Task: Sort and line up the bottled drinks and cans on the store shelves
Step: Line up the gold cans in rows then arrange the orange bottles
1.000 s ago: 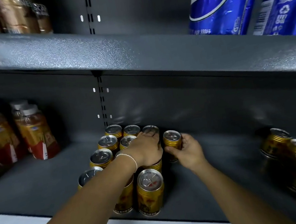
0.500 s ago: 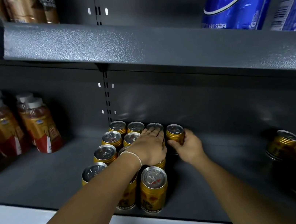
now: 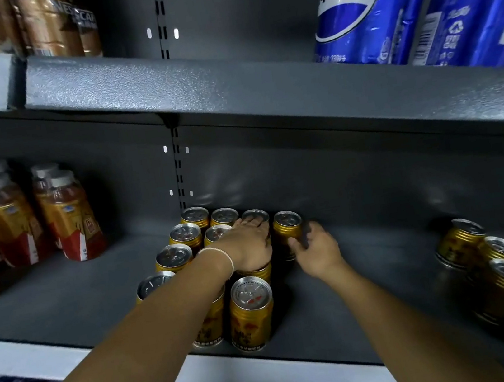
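On the middle shelf (image 3: 63, 294), left of centre, from the front edge to the back wall: a block of gold cans (image 3: 181, 253) in rows. Left hand (image 3: 249, 245) laid palm-down over the tops of the block's right-hand row, fingers stretched toward the rearmost can, gripping nothing. Right hand (image 3: 317, 251) wrapped round a lone gold can (image 3: 287, 229) just beside that row, close to the back wall, thumb on the near side, fingers behind. Probably the start of a new row. To do it well: keep the can upright, slide rather than lift, and bring its side flush against the neighbour and its back toward the wall. Press lightly with the left to prevent any shuffling or toppling in the block. Afterwards, fill forward toward the front edge, in line with the front can (image 3: 251, 312). Further stock for that: a looser cluster of gold cans (image 3: 501, 271) at the shelf's right end, well apart. Tea bottles (image 3: 68, 218) at the left end, no concern for now.
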Tool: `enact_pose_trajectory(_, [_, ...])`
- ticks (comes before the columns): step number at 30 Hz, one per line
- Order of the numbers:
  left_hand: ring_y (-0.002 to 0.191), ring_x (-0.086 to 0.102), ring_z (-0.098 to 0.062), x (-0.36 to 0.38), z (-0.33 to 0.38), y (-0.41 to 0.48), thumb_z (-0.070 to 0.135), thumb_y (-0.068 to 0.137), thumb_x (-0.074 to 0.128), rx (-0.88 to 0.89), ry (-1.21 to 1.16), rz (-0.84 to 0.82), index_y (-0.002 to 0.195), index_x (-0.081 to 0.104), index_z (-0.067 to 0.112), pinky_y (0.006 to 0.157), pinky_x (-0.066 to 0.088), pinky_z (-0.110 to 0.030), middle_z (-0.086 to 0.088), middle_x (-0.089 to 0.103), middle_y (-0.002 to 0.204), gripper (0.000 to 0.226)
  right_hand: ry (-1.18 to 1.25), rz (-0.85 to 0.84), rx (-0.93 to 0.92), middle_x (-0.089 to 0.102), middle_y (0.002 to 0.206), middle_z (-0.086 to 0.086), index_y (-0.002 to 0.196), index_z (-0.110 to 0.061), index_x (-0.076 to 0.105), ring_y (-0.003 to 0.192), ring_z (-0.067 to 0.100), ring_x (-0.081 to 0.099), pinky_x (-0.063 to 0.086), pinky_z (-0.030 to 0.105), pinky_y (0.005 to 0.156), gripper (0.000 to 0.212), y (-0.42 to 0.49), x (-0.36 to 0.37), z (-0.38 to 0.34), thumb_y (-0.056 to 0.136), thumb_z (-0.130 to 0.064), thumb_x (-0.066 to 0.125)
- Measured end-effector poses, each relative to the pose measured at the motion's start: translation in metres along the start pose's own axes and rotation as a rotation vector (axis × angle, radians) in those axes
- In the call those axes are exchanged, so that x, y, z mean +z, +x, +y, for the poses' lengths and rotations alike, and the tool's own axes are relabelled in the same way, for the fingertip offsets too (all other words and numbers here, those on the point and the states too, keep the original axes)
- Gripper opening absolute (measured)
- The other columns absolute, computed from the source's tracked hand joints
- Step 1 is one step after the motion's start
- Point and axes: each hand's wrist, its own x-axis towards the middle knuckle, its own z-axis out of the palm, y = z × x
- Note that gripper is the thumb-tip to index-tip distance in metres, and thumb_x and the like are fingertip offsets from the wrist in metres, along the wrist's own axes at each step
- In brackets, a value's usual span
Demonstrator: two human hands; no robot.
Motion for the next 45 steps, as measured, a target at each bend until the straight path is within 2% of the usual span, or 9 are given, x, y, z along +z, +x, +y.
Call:
enact_pose_trajectory(4, [0.134,0.037,-0.033,-0.008,0.018,0.001,0.022,0.095,0.044,-0.04,-0.036,0.033,0.139,0.044,0.005,0.111,0.031,-0.036,-0.017,0.039,0.147,0.047,-0.001,0.074,-0.014,0.058,0.135,0.018,0.143,-0.005,0.046,0.126,0.028,0.055,0.04,0.033,0.108,0.051,-0.011,-0.04,0.019,0.097,-0.023,0.06])
enact_pose_trajectory(8, [0.135,0.039,-0.032,-0.002,0.065,0.005,0.017,0.09,0.046,0.022,-0.047,0.044,0.142,0.042,0.006,0.105,0.035,-0.029,-0.014,0.04,0.149,0.053,-0.082,0.145,-0.022,0.059,0.131,0.017,0.136,-0.007,0.054,0.121,0.03,0.057,0.043,0.033,0.105,0.041,-0.024,-0.092,0.044,0.097,-0.019,0.057])
enact_pose_trajectory(12, [0.138,0.037,-0.029,0.014,0.12,0.011,0.015,0.091,0.045,0.16,-0.083,0.026,0.142,0.041,0.005,0.114,0.032,-0.036,-0.013,0.038,0.15,0.051,-0.262,0.161,-0.014,0.053,0.134,0.017,0.14,-0.007,0.05,0.122,0.032,0.052,0.041,0.034,0.103,0.044,-0.044,-0.135,0.073,0.097,-0.016,0.054])
enact_pose_trajectory(18, [0.136,0.038,-0.03,0.046,0.192,0.016,0.017,0.094,0.043,0.289,-0.134,0.002,0.142,0.039,0.007,0.11,0.037,-0.038,-0.011,0.038,0.149,0.049,-0.604,0.192,0.07,0.05,0.137,0.014,0.14,-0.011,0.044,0.127,0.032,0.045,0.04,0.041,0.106,0.048,-0.067,-0.185,0.114,0.096,-0.027,0.05])
enact_pose_trajectory(24, [0.132,0.044,-0.03,0.067,0.234,0.022,0.021,0.093,0.048,0.353,-0.179,-0.008,0.142,0.041,0.008,0.108,0.039,-0.038,-0.012,0.042,0.147,0.052,-0.825,0.066,0.219,0.047,0.142,0.015,0.139,-0.013,0.044,0.131,0.035,0.043,0.034,0.049,0.11,0.06,-0.079,-0.217,0.141,0.091,-0.045,0.058])
enact_pose_trajectory(32, [0.126,0.048,-0.03,0.084,0.244,0.017,0.019,0.088,0.054,0.317,-0.272,-0.029,0.137,0.047,0.01,0.104,0.043,-0.038,-0.012,0.049,0.14,0.051,-0.698,0.061,0.254,0.052,0.135,0.012,0.133,-0.018,0.047,0.132,0.038,0.038,0.027,0.052,0.112,0.056,-0.073,-0.228,0.139,0.083,-0.032,0.067])
enact_pose_trajectory(36, [0.127,0.048,-0.03,0.086,0.234,0.012,0.02,0.089,0.053,0.294,-0.295,-0.016,0.138,0.046,0.009,0.105,0.043,-0.037,-0.011,0.05,0.139,0.051,-0.803,0.018,0.28,0.039,0.149,0.015,0.143,-0.018,0.042,0.139,0.039,0.029,0.021,0.054,0.115,0.063,-0.069,-0.228,0.139,0.085,-0.029,0.063])
enact_pose_trajectory(40, [0.128,0.047,-0.028,0.085,0.221,0.008,0.021,0.091,0.052,0.279,-0.309,0.001,0.14,0.045,0.009,0.108,0.04,-0.034,-0.01,0.048,0.142,0.05,-0.833,0.048,0.26,0.042,0.141,0.016,0.139,-0.019,0.047,0.133,0.037,0.037,0.027,0.053,0.111,0.059,-0.065,-0.227,0.134,0.084,-0.035,0.066])
enact_pose_trajectory(45, [0.129,0.046,-0.028,0.079,0.214,0.004,0.021,0.092,0.054,0.288,-0.357,0.04,0.14,0.046,0.009,0.107,0.038,-0.03,-0.012,0.049,0.141,0.049,-0.534,0.121,0.119,0.06,0.118,0.011,0.119,-0.02,0.059,0.121,0.035,0.052,0.044,0.039,0.097,0.044,-0.065,-0.21,0.122,0.082,-0.04,0.069])
